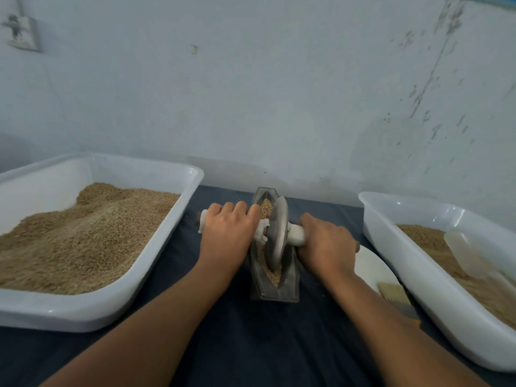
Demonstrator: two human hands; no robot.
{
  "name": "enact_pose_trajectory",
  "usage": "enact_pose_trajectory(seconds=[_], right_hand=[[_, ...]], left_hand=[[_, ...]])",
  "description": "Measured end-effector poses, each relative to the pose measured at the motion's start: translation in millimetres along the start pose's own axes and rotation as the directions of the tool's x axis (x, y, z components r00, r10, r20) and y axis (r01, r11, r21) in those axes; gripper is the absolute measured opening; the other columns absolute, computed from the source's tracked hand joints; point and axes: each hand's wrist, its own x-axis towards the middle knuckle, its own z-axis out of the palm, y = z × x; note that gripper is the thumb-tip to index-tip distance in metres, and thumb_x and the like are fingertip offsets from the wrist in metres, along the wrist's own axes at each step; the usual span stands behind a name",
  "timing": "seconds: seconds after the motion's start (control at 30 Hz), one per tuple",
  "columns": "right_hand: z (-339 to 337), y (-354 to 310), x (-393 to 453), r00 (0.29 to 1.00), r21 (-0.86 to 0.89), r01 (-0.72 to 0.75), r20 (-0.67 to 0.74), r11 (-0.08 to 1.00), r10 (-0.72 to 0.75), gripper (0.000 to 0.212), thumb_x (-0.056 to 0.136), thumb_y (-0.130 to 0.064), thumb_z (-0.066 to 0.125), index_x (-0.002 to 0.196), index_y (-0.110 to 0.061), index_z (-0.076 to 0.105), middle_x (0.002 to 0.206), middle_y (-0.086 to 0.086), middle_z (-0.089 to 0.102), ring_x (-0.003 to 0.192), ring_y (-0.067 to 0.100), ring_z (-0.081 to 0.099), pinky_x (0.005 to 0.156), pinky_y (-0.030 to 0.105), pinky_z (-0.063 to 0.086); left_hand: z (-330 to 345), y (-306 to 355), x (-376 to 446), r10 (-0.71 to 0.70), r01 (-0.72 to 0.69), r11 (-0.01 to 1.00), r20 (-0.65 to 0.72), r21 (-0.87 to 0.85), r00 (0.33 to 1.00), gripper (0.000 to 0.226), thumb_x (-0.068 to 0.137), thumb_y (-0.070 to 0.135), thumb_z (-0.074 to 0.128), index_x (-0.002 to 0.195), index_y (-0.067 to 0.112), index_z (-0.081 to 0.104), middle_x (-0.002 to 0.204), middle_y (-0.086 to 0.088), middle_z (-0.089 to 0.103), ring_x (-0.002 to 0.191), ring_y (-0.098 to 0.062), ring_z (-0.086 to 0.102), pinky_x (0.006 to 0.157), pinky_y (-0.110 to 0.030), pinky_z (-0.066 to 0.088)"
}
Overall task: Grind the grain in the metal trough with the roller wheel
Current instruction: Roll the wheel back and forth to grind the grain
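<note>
A narrow boat-shaped metal trough [290,286] stands on the dark cloth in the middle, pointing away from me. Brown grain [266,206] lies in it at the far end and near end. A grey metal roller wheel [276,233] stands upright in the trough on a white-wrapped axle handle [296,234]. My left hand [227,233] grips the axle's left end, fingers curled over it. My right hand [326,244] grips the right end, close to the wheel. Both forearms reach in from the bottom.
A large white tub [156,247] heaped with grain sits at the left. A second white tub [418,263] with grain and a pale scoop [463,252] sits at the right. A white plate [371,266] and a brush [395,296] lie between trough and right tub. The wall is close behind.
</note>
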Motion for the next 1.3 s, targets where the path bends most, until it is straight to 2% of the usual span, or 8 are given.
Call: enact_pose_trajectory(seconds=[0.1, 0.2, 0.37, 0.5, 0.7, 0.93, 1.07, 1.3], right_hand=[[16.5, 6.6, 8.4, 0.997, 0.01, -0.009, 0.078, 1.0, 0.008, 0.02, 0.073, -0.033, 0.068, 0.081, -0.029, 0.05, 0.054, -0.012, 0.032, 0.048, 0.017, 0.039, 0.047, 0.023, 0.014], [25.2, 11.2, 20.9, 0.978, 0.079, -0.012, 0.209, 0.997, -0.005, 0.018, 0.078, -0.039, 0.061, 0.091, -0.032, 0.05, 0.062, -0.01, 0.045, 0.06, 0.022, 0.053, 0.05, 0.029, 0.034], [30.2, 18.4, 45.4, 0.938, 0.125, 0.045, 0.336, 0.991, -0.085, 0.02, 0.074, -0.045, 0.063, 0.089, -0.036, 0.054, 0.072, -0.011, 0.058, 0.065, 0.02, 0.055, 0.05, 0.028, 0.03], [37.7, 21.9, 67.7, 0.87, 0.189, 0.014, 0.482, 0.982, -0.105, 0.015, 0.072, -0.041, 0.064, 0.085, -0.038, 0.058, 0.077, -0.013, 0.061, 0.068, 0.013, 0.057, 0.051, 0.027, 0.033], [49.3, 25.4, 93.4, 0.79, 0.245, 0.047, 0.585, 0.968, -0.186, 0.02, 0.075, -0.045, 0.07, 0.09, -0.036, 0.06, 0.083, -0.011, 0.062, 0.072, 0.014, 0.059, 0.061, 0.031, 0.046], [48.7, 27.0, 95.5, 0.807, 0.282, 0.056, 0.553, 0.958, -0.209, 0.019, 0.076, -0.045, 0.071, 0.087, -0.04, 0.056, 0.077, -0.014, 0.057, 0.066, 0.008, 0.052, 0.055, 0.029, 0.041], [46.4, 26.2, 85.5, 0.862, 0.229, 0.071, 0.475, 0.971, -0.175, 0.017, 0.077, -0.044, 0.067, 0.088, -0.038, 0.055, 0.078, -0.014, 0.057, 0.065, 0.011, 0.051, 0.05, 0.025, 0.031], [41.3, 22.1, 59.4, 0.95, 0.148, 0.076, 0.289, 0.986, -0.116, 0.016, 0.076, -0.039, 0.06, 0.088, -0.034, 0.049, 0.069, -0.01, 0.054, 0.06, 0.02, 0.048, 0.048, 0.028, 0.027]], left_hand=[[10.9, -1.6, 6.1, 0.026, -0.027, 0.999, 0.042, 0.023, 0.999, 0.03, 0.069, 0.016, 0.079, 0.077, 0.019, 0.05, 0.065, 0.001, 0.048, 0.058, -0.019, 0.046, 0.063, -0.034, 0.027], [24.7, -4.5, 10.3, 0.044, -0.043, 0.999, -0.03, 0.031, 0.999, 0.023, 0.076, 0.012, 0.071, 0.076, 0.018, 0.05, 0.064, 0.001, 0.047, 0.056, -0.02, 0.045, 0.061, -0.035, 0.033], [45.2, -7.3, 22.0, 0.075, -0.042, 0.989, -0.247, 0.138, 0.966, 0.029, 0.083, 0.004, 0.061, 0.068, 0.019, 0.041, 0.059, 0.001, 0.035, 0.052, -0.018, 0.031, 0.055, -0.034, 0.031], [58.7, -10.5, 33.1, 0.089, -0.057, 0.99, -0.265, 0.128, 0.96, 0.028, 0.084, 0.006, 0.063, 0.067, 0.02, 0.045, 0.058, 0.001, 0.041, 0.051, -0.019, 0.04, 0.056, -0.034, 0.033], [72.7, -12.3, 43.7, 0.089, -0.062, 0.993, -0.288, 0.103, 0.954, 0.021, 0.088, 0.005, 0.052, 0.072, 0.019, 0.051, 0.059, -0.001, 0.045, 0.052, -0.02, 0.042, 0.056, -0.034, 0.031], [74.6, -12.8, 47.3, 0.078, -0.045, 0.993, -0.305, 0.113, 0.949, 0.021, 0.092, 0.009, 0.052, 0.073, 0.018, 0.052, 0.061, 0.0, 0.046, 0.053, -0.019, 0.041, 0.056, -0.034, 0.031], [69.1, -11.1, 42.2, 0.053, -0.025, 0.995, -0.309, 0.093, 0.95, 0.02, 0.091, 0.007, 0.052, 0.074, 0.018, 0.052, 0.061, 0.0, 0.044, 0.054, -0.019, 0.04, 0.056, -0.034, 0.033], [58.5, -7.8, 27.7, 0.037, -0.013, 0.997, -0.308, 0.08, 0.951, 0.017, 0.084, 0.008, 0.059, 0.075, 0.019, 0.05, 0.064, -0.001, 0.047, 0.057, -0.022, 0.045, 0.059, -0.036, 0.031]])
